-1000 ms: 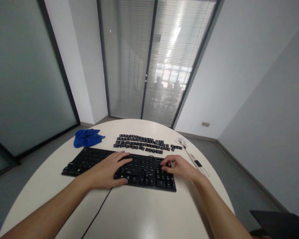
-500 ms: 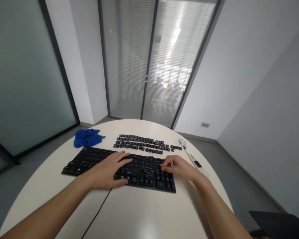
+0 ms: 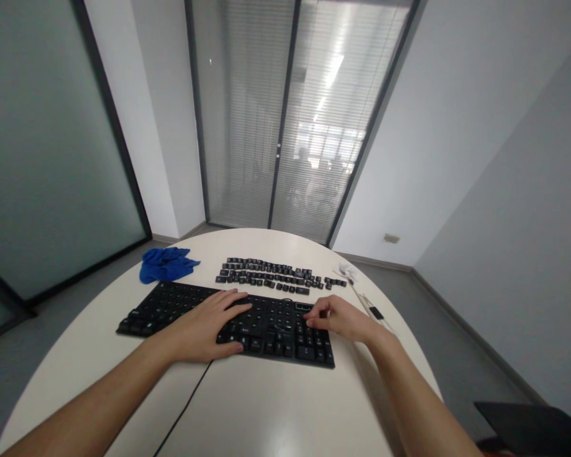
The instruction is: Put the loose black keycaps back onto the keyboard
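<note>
Pinching close, the thumb and index finger of the right hand (image 3: 340, 317) nearly meet at their tips over the number-pad end of the black keyboard (image 3: 271, 324); a small gap shows between the bent finger and the thumb farther back. Whether a key sits between those tips is too small to tell. The other right fingers curl in behind the index finger.

The left hand (image 3: 202, 327) lies palm down across the middle of the keyboard, its fingers loosely spread and nearly straight, the thumb set well apart along the near edge. It rests on the keys and grips nothing.

The keyboard sits slightly aslant on the round white table (image 3: 276, 406), spanning from left of the left hand to beneath the right. A thin black cable (image 3: 185, 406) runs from under the left hand toward the person.

Beyond the keyboard, loose black keycaps (image 3: 266, 273) stand in uneven rows. A crumpled blue cloth (image 3: 167, 264) lies near its far left corner. Past the right hand are a slender pale stick with a black band (image 3: 377, 312) and a crumpled white scrap (image 3: 347, 271).
</note>
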Demonstrator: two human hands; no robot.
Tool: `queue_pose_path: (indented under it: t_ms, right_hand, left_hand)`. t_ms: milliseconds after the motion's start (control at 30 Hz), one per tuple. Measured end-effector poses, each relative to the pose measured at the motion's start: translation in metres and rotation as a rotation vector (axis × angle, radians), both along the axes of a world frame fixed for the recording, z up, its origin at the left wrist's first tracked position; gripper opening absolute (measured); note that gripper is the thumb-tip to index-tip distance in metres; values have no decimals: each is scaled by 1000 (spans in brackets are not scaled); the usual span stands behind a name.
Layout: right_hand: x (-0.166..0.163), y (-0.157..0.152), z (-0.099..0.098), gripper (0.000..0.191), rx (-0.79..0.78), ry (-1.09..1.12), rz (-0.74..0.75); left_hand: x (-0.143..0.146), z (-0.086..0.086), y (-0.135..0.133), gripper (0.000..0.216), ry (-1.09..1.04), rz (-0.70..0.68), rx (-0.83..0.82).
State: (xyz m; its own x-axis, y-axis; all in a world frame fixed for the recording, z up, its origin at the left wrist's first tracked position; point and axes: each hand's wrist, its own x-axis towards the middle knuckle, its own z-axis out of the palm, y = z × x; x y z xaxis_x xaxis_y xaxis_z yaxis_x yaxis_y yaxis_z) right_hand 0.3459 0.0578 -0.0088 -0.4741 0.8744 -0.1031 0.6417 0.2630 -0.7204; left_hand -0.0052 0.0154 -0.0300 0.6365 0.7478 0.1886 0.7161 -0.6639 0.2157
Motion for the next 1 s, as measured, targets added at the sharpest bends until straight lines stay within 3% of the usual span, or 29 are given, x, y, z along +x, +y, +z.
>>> queue_pose_path:
  t_ms: [167, 400, 467, 567, 633, 767, 1000]
  right_hand:
    - [0, 1, -7, 16, -11, 41, -8]
    - [12, 2, -8, 26, 58, 107, 20]
    - [20, 10, -12, 31, 173, 90, -70]
    - [35, 25, -24, 31, 435, -93, -342]
    - [44, 33, -34, 32, 493, -205, -465]
    - [50, 38, -45, 40, 513, -327, -511]
    - [42, 35, -40, 28, 538, -410, -506]
  left_hand:
    - [-2, -1, 0, 72, 2, 0, -5]
    - [-3, -1, 1, 73, 6, 9, -14]
    - [-3, -2, 1, 73, 2, 8, -12]
    - [-3, -2, 1, 73, -1, 6, -18]
    - [-3, -2, 0, 73, 0, 5, -23]
    - [-3, -2, 0, 73, 5, 6, -22]
    - [-3, -4, 1, 73, -3, 5, -3]
